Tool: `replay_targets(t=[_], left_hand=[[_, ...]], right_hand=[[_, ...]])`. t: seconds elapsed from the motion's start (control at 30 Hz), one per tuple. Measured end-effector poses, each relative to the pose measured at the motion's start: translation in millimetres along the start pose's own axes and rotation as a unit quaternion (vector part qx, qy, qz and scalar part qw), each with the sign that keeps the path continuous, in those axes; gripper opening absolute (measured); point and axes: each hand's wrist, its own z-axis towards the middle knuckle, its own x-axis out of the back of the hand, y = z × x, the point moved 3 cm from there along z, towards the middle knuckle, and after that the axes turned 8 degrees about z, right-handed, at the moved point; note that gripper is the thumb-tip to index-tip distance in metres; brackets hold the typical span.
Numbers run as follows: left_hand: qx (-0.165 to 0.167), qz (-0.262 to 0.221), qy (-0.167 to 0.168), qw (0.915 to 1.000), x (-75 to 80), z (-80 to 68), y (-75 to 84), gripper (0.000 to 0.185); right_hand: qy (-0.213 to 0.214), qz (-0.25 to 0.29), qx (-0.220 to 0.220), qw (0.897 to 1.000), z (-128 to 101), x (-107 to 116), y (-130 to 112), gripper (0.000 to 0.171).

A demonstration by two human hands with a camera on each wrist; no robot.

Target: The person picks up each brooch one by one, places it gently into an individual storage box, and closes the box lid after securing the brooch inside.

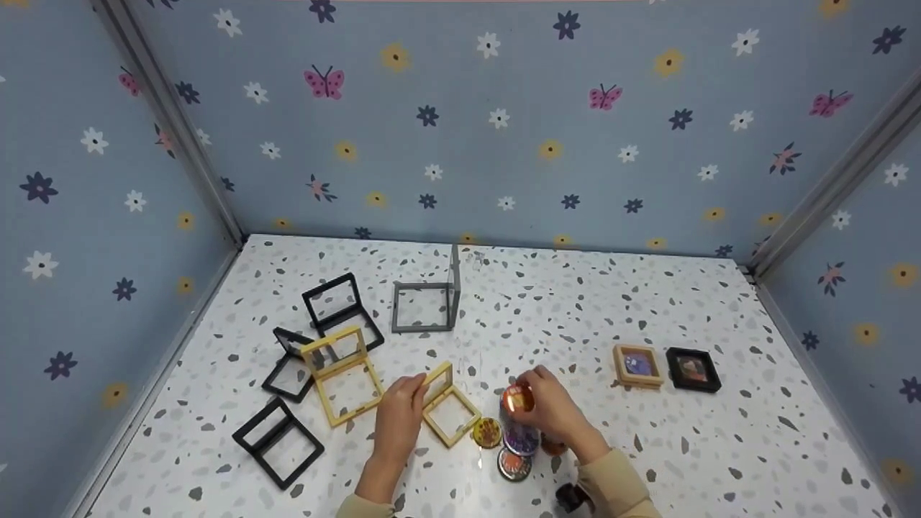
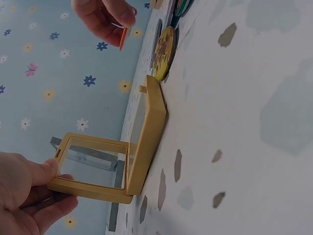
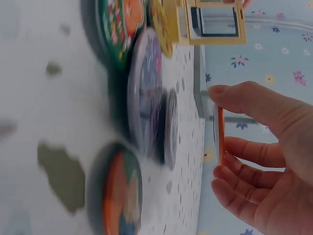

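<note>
My left hand (image 1: 399, 421) pinches the raised half of a small yellow hinged display frame (image 1: 466, 430), whose other half lies on the table. In the left wrist view, thumb and fingers grip the outer edge of that clear-windowed half (image 2: 93, 193). My right hand (image 1: 554, 410) holds a round orange badge (image 1: 516, 400) just above the other badges. Seen edge-on in the right wrist view, this badge (image 3: 221, 137) sits between thumb and fingertips. Beneath lie a yellow badge (image 1: 487, 432), a purple badge (image 1: 522, 440), an orange-and-dark badge (image 1: 515, 466) and a partly hidden one (image 1: 554, 445).
Left of my hands stand a larger open yellow frame (image 1: 329, 403) and several open black frames (image 1: 306, 439). An open grey frame (image 1: 423, 329) is farther back. At right lie a closed tan frame (image 1: 639, 380) and a black one (image 1: 712, 378), each holding a picture.
</note>
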Motion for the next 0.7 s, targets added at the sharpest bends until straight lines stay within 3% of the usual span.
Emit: replay_targets(t=[0.23,0.7], left_hand=[[0.002,-0.001,-0.005,1.0,0.4,0.0,0.3,0.016],[0.003,0.004,0.0,1.0,-1.3,0.2,-1.3,0.015]], right_hand=[[0.003,0.023,0.03,0.999,7.2,-14.1,-18.5,0.04],[-0.009,0.036,0.014,0.999,19.1,-39.5,-36.2,0.041]])
